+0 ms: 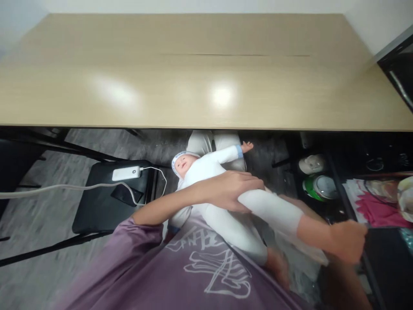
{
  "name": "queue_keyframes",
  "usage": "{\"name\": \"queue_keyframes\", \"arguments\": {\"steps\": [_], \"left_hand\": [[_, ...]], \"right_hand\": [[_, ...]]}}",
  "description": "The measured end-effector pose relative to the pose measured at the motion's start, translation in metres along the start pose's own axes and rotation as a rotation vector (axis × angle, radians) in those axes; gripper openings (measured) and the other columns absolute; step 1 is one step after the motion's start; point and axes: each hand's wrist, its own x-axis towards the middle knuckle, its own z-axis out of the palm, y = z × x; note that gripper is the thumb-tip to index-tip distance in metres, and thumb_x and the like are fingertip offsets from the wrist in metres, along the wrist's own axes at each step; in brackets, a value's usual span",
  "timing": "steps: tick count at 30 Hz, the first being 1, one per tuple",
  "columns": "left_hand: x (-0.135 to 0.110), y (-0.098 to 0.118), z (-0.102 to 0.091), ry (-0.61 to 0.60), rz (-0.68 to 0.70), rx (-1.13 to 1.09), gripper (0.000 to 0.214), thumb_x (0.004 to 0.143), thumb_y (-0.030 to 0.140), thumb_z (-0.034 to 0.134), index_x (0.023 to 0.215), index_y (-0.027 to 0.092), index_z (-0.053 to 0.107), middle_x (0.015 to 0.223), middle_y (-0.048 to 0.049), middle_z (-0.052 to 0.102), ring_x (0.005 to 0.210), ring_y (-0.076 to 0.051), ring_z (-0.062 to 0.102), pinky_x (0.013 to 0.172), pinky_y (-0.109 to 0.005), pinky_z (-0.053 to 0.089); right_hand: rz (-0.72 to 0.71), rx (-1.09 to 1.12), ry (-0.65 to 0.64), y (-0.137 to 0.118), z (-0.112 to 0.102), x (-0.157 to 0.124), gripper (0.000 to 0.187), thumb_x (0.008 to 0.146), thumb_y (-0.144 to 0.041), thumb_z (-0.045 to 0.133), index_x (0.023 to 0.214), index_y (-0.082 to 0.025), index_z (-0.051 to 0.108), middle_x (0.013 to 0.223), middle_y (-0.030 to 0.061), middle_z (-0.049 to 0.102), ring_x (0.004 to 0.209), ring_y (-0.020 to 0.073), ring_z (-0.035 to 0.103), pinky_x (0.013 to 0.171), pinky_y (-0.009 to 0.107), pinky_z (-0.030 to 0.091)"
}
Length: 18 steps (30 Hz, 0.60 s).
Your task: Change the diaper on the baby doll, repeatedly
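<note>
A baby doll (206,172) in a white outfit and a white cap with blue trim lies on its back across my lap, its head to the left. My left hand (234,189) is wrapped round the top of the doll's raised leg (274,209). The bare foot of that leg points right; the other leg lies lower, against my purple shirt. My right hand (301,207) is mostly hidden behind the raised leg and blurred, so its fingers do not show. Below that leg hangs a whitish, see-through material (300,247), too blurred to name.
A wooden table (180,90) spans the view ahead, its edge just beyond the doll. At left, a black stool (97,202) bears a white power bank (126,173) with a cable and a dark phone (126,194). Pink cloth (382,209) and a doll's head (311,164) lie at right.
</note>
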Motion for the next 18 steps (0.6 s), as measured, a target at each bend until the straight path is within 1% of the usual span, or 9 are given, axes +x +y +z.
{"name": "queue_keyframes", "arguments": {"steps": [1,3,5,8,9,11,14,16,18], "left_hand": [[-0.005,0.003,-0.001,0.006,0.021,0.016,0.037,0.104,0.040,0.072,0.134,0.020,0.067,0.122,-0.0112,0.076,0.111,-0.029,0.073,0.097,-0.038,0.055],[-0.013,0.006,0.000,0.014,0.058,0.049,0.036,0.106,0.040,0.069,0.134,0.018,0.068,0.121,-0.0120,0.077,0.111,-0.029,0.072,0.098,-0.040,0.055],[-0.018,0.006,0.003,0.010,0.088,0.066,0.036,0.109,0.041,0.067,0.134,0.015,0.068,0.123,-0.0130,0.078,0.113,-0.029,0.071,0.100,-0.041,0.055],[-0.018,0.005,0.013,-0.055,0.078,0.071,0.040,0.110,0.046,0.064,0.136,0.016,0.070,0.131,-0.0127,0.079,0.118,-0.030,0.070,0.107,-0.040,0.054],[-0.018,0.005,0.018,-0.088,0.061,0.075,0.042,0.110,0.048,0.063,0.137,0.017,0.070,0.132,-0.0123,0.079,0.119,-0.030,0.070,0.108,-0.041,0.053],[-0.015,0.004,0.027,-0.167,0.017,0.085,0.042,0.110,0.050,0.062,0.140,0.021,0.072,0.131,-0.0115,0.079,0.121,-0.032,0.071,0.113,-0.042,0.051],[-0.013,0.001,0.041,-0.242,-0.013,0.111,0.037,0.108,0.045,0.064,0.139,0.028,0.074,0.128,-0.0106,0.079,0.123,-0.034,0.072,0.117,-0.042,0.049],[-0.013,-0.001,0.047,-0.220,0.004,0.145,0.035,0.106,0.038,0.066,0.138,0.029,0.074,0.127,-0.0101,0.079,0.122,-0.034,0.073,0.115,-0.042,0.050],[-0.013,-0.004,0.051,-0.169,0.045,0.164,0.035,0.104,0.035,0.067,0.138,0.029,0.074,0.127,-0.0097,0.079,0.120,-0.033,0.074,0.111,-0.042,0.051]], "right_hand": [[0.034,0.045,0.078,-0.001,-0.003,0.008,0.041,0.102,-0.062,0.068,0.132,-0.035,0.075,0.127,0.0117,0.084,0.119,0.0425,0.080,0.092,0.053,0.067],[0.109,0.172,0.284,-0.007,-0.001,0.037,0.050,0.098,-0.062,0.076,0.133,-0.026,0.073,0.132,0.0142,0.083,0.124,0.0405,0.078,0.100,0.050,0.065],[0.057,0.209,0.361,-0.017,0.009,0.082,0.056,0.095,-0.061,0.078,0.130,-0.019,0.072,0.135,0.0169,0.082,0.124,0.0368,0.077,0.106,0.045,0.062],[0.040,0.143,0.488,-0.031,0.025,0.158,0.057,0.099,-0.061,0.069,0.131,-0.015,0.068,0.131,0.0184,0.082,0.120,0.0349,0.076,0.099,0.042,0.062],[0.038,0.097,0.534,-0.033,0.027,0.180,0.052,0.100,-0.058,0.066,0.129,-0.014,0.068,0.129,0.0182,0.081,0.121,0.0351,0.075,0.099,0.042,0.062],[0.027,-0.002,0.590,-0.037,0.027,0.211,0.042,0.100,-0.049,0.067,0.124,-0.016,0.070,0.128,0.0168,0.080,0.129,0.0354,0.070,0.109,0.044,0.057],[0.026,-0.144,0.639,-0.037,0.022,0.230,0.033,0.102,-0.043,0.066,0.121,-0.016,0.071,0.127,0.0151,0.076,0.134,0.0335,0.062,0.119,0.045,0.049],[0.023,-0.241,0.644,-0.036,0.019,0.231,0.031,0.105,-0.044,0.068,0.121,-0.017,0.070,0.130,0.0125,0.073,0.128,0.0306,0.063,0.116,0.048,0.051],[-0.017,-0.344,0.602,-0.035,0.016,0.230,0.032,0.106,-0.047,0.071,0.121,-0.018,0.069,0.132,0.0109,0.070,0.121,0.0280,0.064,0.112,0.050,0.052]]}}
